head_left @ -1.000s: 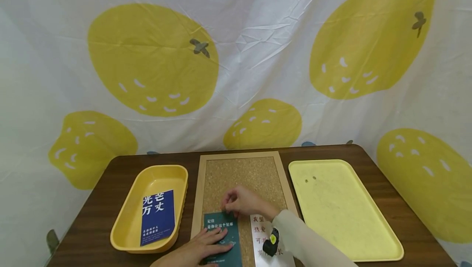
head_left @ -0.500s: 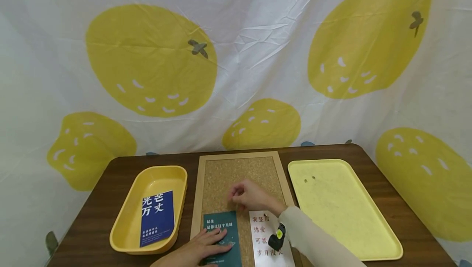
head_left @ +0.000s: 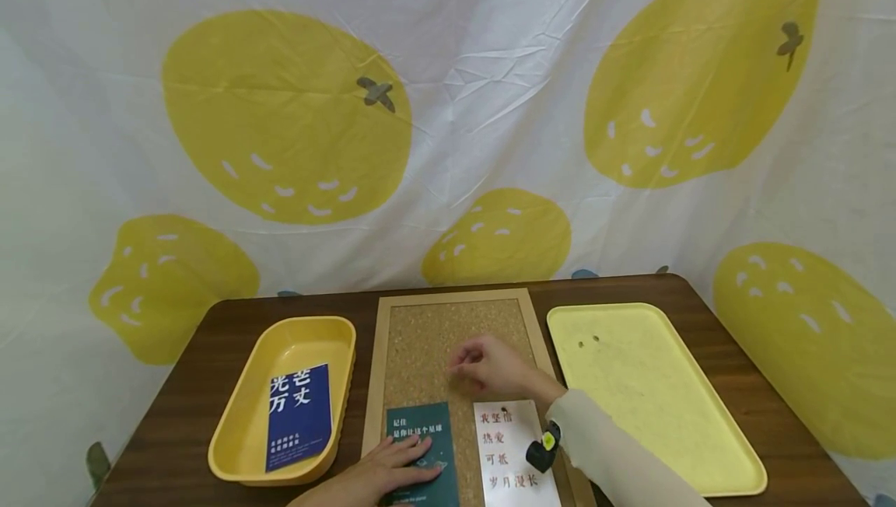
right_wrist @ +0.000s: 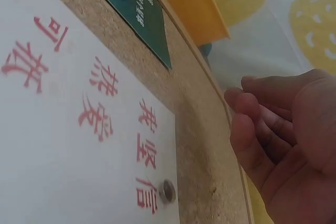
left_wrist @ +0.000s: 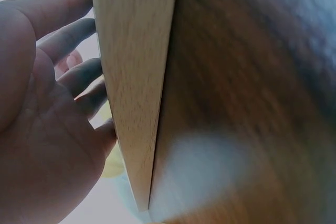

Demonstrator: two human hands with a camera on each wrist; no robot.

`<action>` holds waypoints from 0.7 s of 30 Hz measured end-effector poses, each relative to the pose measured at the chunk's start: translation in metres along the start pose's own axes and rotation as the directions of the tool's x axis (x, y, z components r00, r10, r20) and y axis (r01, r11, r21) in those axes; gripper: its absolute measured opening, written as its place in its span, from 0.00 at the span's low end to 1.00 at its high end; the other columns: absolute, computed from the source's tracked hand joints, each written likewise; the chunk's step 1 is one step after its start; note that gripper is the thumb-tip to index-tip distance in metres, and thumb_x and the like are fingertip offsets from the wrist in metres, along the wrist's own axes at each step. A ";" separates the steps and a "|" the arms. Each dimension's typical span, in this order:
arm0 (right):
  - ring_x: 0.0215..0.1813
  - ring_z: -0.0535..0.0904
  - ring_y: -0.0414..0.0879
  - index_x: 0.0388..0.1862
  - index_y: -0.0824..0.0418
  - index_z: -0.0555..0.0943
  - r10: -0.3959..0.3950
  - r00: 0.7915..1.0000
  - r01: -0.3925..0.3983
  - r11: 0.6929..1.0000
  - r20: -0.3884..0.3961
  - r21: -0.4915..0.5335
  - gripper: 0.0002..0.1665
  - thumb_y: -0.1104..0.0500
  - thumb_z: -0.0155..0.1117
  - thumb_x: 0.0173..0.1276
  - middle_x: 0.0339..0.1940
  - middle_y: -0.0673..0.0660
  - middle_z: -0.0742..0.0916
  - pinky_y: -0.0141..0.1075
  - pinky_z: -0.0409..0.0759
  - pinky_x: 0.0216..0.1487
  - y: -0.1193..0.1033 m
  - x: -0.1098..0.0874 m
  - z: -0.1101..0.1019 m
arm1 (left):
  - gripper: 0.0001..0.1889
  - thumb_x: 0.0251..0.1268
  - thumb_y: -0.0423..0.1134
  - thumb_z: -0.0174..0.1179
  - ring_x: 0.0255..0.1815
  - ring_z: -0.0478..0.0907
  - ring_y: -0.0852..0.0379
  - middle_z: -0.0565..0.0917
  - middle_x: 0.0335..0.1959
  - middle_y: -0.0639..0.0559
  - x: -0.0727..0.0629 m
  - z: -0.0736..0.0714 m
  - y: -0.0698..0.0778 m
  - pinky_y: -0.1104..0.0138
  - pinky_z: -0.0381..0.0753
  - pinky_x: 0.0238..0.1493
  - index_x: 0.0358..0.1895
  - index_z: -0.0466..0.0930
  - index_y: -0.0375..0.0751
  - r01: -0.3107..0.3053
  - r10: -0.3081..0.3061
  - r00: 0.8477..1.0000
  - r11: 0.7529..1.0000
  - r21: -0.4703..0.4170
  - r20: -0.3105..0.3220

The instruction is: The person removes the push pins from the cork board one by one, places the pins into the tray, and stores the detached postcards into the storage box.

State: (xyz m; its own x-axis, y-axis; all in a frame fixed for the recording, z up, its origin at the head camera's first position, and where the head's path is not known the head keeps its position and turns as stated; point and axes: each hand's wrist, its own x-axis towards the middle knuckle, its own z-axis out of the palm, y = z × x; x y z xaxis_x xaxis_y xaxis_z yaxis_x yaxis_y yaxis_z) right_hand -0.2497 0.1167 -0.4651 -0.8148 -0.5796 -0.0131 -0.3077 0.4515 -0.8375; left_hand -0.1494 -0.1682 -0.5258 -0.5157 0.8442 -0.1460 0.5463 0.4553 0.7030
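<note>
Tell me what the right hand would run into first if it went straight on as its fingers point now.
Probably the orange-yellow bin, beyond the cork board and its left wooden frame. The height of the right hand is hard to judge; low down, it might brush the board first.

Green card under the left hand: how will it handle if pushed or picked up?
The green card is likely light and bendable, since its edge looks thin. It may be fiddly to pick up, as it lies flat on the corkboard. It probably resists pushing with the left hand spread across it.
</note>
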 end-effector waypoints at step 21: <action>0.20 0.78 0.45 0.37 0.65 0.84 0.055 0.995 -0.052 0.998 -0.081 0.029 0.05 0.66 0.61 0.71 0.27 0.61 0.85 0.34 0.80 0.21 0.018 -0.022 -0.027 | 0.33 0.68 0.63 0.56 0.81 0.48 0.49 0.54 0.80 0.55 -0.003 -0.008 0.017 0.40 0.50 0.75 0.75 0.60 0.70 0.007 -0.007 1.000 1.000 -0.007 0.009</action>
State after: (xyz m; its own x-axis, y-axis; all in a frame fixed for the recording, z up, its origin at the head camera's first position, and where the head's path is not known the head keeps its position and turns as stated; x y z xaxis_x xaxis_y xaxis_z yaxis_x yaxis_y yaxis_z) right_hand -0.2510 0.1562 -0.4652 -0.8677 -0.4969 -0.0142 -0.2502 0.4612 -0.8513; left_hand -0.1441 -0.1654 -0.5078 -0.5132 0.8437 -0.1572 0.5382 0.4590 0.7069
